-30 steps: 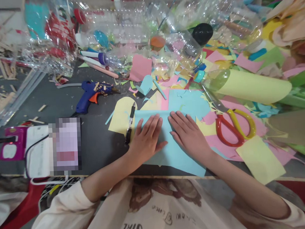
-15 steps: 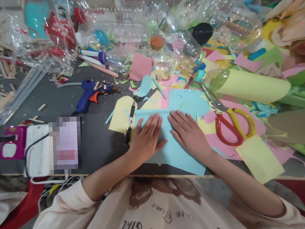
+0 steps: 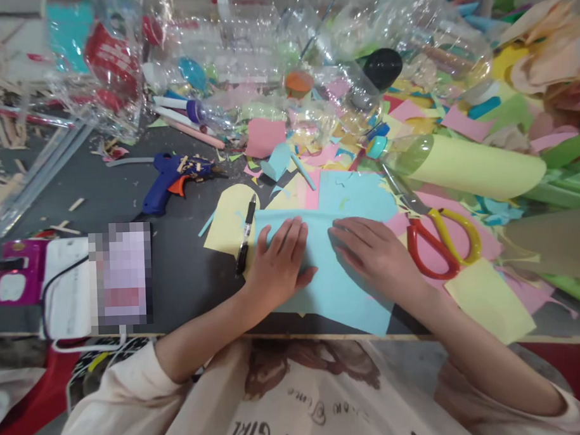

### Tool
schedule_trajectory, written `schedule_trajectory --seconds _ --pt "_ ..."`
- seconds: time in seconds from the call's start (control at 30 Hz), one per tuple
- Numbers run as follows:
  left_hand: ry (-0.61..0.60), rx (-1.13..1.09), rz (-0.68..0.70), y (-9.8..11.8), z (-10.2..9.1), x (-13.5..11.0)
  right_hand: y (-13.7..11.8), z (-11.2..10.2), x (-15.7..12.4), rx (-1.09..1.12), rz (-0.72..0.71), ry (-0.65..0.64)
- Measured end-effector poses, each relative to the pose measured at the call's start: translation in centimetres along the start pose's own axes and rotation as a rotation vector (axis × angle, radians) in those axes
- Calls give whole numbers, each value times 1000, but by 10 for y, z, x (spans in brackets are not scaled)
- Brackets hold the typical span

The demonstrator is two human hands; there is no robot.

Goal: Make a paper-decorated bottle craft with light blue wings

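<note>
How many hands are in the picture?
2. The left hand lies on the light-blue sheet, beside the black pen. The right hand is over the sheet's right part, nearer the scissors. No other hands show.

Pictured with parts of a light-blue sheet [image 3: 340,298] hidden beneath left hand [image 3: 279,262] and right hand [image 3: 377,249] | reduced to coarse blocks across a phone screen [image 3: 125,261] (nothing legible) | cut through shirt lettering [image 3: 250,433] at bottom edge | blurred over clear plastic [image 3: 250,28] up top | cropped through peach paper [image 3: 545,50] at right edge
</note>
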State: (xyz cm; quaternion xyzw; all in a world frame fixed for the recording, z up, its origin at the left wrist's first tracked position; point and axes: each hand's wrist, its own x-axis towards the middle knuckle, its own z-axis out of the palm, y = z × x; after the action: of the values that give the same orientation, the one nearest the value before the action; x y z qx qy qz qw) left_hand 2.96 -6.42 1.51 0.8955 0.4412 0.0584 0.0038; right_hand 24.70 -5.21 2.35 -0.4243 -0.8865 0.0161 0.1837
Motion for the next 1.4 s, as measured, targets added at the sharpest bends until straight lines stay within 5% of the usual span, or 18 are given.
schedule_trajectory --seconds 0.3,1.4 --pt "73 -30 -1 -1 4 -1 -17 29 1 -1 17 -150" --pt "55 -27 -1 3 -2 -5 -16 25 0 9 14 -60"
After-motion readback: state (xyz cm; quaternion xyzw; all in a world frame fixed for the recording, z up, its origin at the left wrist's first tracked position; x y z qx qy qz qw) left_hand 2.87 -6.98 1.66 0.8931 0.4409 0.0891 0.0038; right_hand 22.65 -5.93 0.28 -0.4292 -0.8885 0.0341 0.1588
